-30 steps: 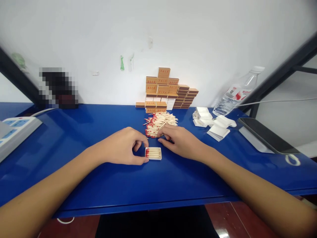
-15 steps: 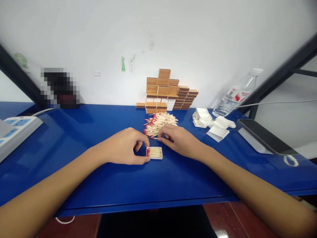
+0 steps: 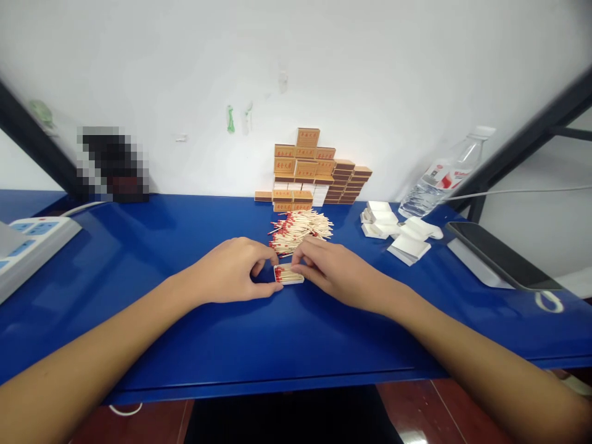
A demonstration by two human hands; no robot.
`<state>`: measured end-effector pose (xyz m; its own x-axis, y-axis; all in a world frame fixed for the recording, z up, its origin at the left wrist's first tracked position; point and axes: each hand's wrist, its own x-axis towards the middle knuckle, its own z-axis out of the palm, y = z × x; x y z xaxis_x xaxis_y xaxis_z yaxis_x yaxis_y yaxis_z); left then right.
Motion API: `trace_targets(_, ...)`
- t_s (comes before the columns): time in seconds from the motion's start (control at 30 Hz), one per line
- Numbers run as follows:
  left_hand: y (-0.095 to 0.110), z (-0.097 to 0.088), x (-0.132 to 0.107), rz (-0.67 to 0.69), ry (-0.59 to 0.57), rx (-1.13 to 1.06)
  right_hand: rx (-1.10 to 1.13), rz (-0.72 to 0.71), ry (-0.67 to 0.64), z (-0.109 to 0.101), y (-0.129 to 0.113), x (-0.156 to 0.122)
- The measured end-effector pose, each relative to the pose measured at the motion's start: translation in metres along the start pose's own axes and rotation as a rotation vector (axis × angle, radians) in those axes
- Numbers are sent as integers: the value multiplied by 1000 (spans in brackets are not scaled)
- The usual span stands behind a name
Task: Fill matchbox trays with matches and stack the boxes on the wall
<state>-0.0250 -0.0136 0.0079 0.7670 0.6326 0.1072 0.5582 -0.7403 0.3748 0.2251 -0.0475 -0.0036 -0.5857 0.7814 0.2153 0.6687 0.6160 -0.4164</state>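
Observation:
A small white matchbox tray [image 3: 300, 281] lies on the blue table, with red-headed matches [image 3: 283, 274] side by side in it. My left hand [image 3: 238, 271] is closed round the tray's left end, thumb on the near side and fingers on the far side. Over the right part of the tray, my right hand [image 3: 330, 268] has thumb and forefinger pinched on a match that the fingertips mostly cover. Just beyond both hands is a loose heap of matches [image 3: 303, 229], most heads pointing left.
Stacked matchboxes [image 3: 296, 166] stand against the wall behind the heap. To the right are folded white paper trays [image 3: 409, 246], a water bottle [image 3: 444, 172] and a phone [image 3: 504, 256]. A white power strip [image 3: 41, 237] sits at the left.
My right hand has moved from the near edge of the heap to the tray with a pinched match. The tray, in my left hand, has shifted slightly away from me.

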Motion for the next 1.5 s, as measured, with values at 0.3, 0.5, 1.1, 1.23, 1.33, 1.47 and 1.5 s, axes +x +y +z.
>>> trace_targets(0.3, 6, 0, -3, 31, -37, -56, -65, -51, 122, 2, 11, 2)
trace_targets(0.5, 9, 2, -3, 58, -40, -76, -106, -32, 43, 10, 21, 6)
trace_targets(1.1, 2, 0, -1, 39, -4, -39, -43, 135, -44, -8, 24, 5)
trace_targets(1.23, 2, 0, 0, 13, 23, -20, -5, 66, -17, -12, 11, 1)
trace_targets(1.33, 2, 1, 0, 7, 27, -6, -19, 50, -60, -6, -2, 0)
trace_targets(1.47, 1, 2, 0, 12, 31, -11, -31, 25, -77, -1, -8, 0)
trace_targets(1.5, 1, 2, 0, 14, 31, -15, -33, 22, -68, -2, -7, 0)
